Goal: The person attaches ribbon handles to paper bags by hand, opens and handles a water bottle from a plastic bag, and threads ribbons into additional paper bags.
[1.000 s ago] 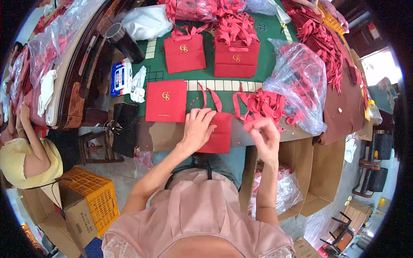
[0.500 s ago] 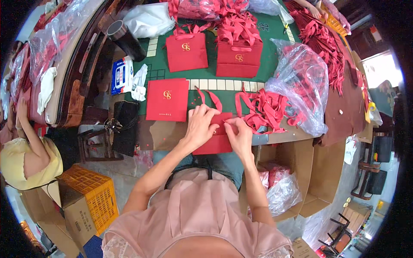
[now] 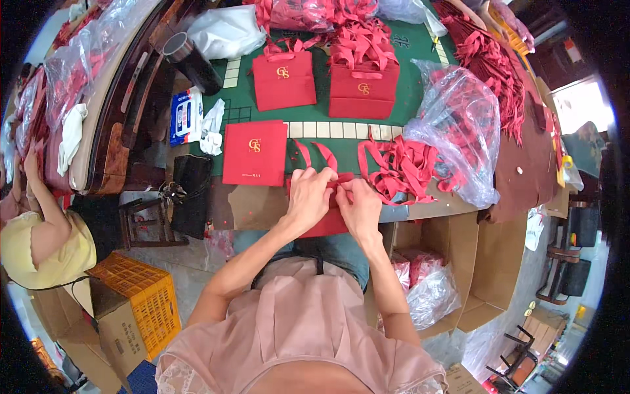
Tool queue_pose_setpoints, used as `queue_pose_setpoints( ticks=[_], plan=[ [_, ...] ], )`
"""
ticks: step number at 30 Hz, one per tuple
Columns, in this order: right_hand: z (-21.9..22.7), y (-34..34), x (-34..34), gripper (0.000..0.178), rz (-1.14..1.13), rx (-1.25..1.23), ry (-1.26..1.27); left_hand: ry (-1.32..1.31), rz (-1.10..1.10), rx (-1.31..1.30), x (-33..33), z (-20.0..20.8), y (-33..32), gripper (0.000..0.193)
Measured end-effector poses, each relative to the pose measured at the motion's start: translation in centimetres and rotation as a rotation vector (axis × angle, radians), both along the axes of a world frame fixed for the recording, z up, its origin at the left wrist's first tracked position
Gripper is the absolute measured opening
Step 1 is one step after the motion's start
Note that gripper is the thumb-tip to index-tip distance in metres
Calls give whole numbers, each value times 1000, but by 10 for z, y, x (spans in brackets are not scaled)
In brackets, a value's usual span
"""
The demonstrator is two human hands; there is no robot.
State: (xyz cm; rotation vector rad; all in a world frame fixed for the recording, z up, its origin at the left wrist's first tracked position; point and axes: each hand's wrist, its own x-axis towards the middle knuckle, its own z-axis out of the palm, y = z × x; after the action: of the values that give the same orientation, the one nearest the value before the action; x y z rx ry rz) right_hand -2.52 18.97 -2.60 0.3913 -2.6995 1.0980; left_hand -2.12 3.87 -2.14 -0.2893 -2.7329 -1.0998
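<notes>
- Red bag point(image 3: 326, 225): at the near edge of the table point(image 3: 252, 209), in front of the person, partly covered by both hands.
- Left hand point(image 3: 308, 198): fingers bent, gripping the bag's upper part.
- Right hand point(image 3: 359, 205): thumb and fingers pinched on the bag's upper part, beside the left hand; exact fingertip contact hidden.
- Red ribbon point(image 3: 326, 155): extends beyond the hands.
- Flat red bags point(image 3: 254, 154): left of the hands.
- Ribbon pile point(image 3: 408, 164): right of them.
</notes>
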Motion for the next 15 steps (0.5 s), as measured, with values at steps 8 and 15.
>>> queue_pose_setpoints(
  ticks=[8, 15],
  plan=[
    [8, -2, 1, 14, -22, -167, 8, -51, -10, 43, 0, 2, -7, 25],
    [5, 1, 2, 15, -9, -100, 18, -27, -16, 25, 1, 10, -2, 18]
  ],
)
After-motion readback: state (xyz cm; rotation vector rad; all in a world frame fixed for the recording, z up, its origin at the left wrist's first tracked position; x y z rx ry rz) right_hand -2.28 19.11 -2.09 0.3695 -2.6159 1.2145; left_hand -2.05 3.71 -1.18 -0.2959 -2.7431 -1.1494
